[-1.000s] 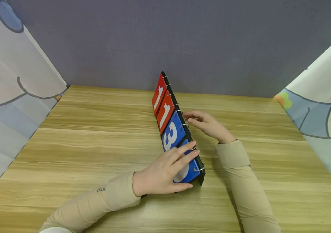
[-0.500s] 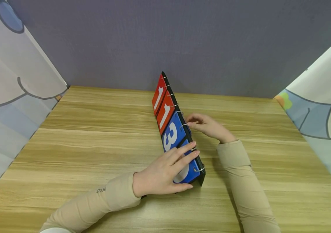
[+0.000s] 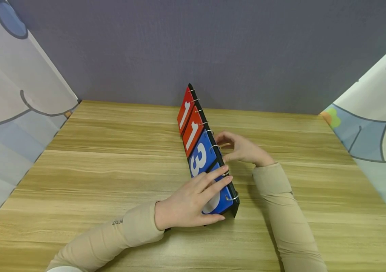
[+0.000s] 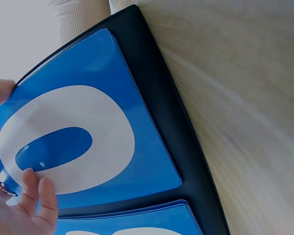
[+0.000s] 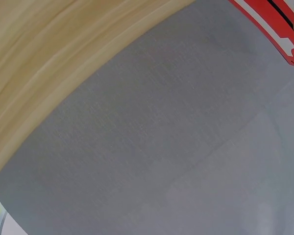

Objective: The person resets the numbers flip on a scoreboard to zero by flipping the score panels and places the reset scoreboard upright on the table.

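Note:
A black flip scoreboard [image 3: 214, 155] stands tented on the table, its top ridge threaded with metal rings. Two red cards reading 1 [image 3: 193, 132] hang at the far end; a blue 3 card [image 3: 200, 155] and a blue 0 card [image 4: 115, 142] hang nearer. My left hand [image 3: 193, 200] lies across the 0 card with fingers spread. Two fingertips reach the ridge and the thumb is at the near end edge. On the other side, my right hand [image 3: 243, 149] bends toward the back of the board beside the 3 card; its fingertips are partly hidden.
The wood-grain table [image 3: 94, 151] meets a grey panel [image 3: 193, 45] at the back. Cartoon-printed curtains [image 3: 13, 83] flank both sides. The right wrist view shows mostly the panel, with a red card [image 5: 284, 39] at its upper corner.
The right hand has shifted slightly nearer along the back of the board, and its thumb has spread down away from the index finger. The left hand and the scoreboard keep their place.

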`<state>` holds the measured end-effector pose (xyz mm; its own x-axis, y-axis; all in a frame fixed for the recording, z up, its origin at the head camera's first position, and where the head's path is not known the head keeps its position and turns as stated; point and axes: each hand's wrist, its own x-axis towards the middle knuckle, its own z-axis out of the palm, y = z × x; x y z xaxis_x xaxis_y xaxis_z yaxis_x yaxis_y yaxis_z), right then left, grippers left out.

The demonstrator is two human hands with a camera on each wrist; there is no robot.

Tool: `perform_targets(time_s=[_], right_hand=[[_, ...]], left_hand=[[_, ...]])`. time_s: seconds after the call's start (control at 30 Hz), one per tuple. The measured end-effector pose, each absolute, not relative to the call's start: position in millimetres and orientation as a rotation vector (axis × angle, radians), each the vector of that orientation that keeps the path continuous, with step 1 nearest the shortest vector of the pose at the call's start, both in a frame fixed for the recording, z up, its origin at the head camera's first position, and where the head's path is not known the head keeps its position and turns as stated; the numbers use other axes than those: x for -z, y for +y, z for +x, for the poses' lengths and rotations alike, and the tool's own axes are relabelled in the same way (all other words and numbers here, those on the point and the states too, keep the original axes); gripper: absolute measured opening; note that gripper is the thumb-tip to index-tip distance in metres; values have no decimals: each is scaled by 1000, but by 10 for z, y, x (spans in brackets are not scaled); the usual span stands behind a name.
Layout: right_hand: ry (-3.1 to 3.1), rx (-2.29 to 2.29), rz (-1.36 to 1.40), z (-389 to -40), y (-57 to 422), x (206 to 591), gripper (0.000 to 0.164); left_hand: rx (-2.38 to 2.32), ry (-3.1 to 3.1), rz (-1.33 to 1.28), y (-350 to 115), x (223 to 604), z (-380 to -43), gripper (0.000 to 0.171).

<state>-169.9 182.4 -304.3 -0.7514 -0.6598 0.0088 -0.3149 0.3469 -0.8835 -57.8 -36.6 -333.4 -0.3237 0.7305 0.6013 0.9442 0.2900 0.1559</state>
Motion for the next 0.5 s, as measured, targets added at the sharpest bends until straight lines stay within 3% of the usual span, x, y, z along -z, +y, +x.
perform_targets(time_s=[0.33,0.5], right_hand=[[2397,1311,-790,-1690,1835,3050,38],[2486,1222,-732,-1683,1899,3031,30]], left_hand=[[688,-2159,-1502,-369,3332,-572,84],[683,-2156,-1511,-374,3334,-572,84]])
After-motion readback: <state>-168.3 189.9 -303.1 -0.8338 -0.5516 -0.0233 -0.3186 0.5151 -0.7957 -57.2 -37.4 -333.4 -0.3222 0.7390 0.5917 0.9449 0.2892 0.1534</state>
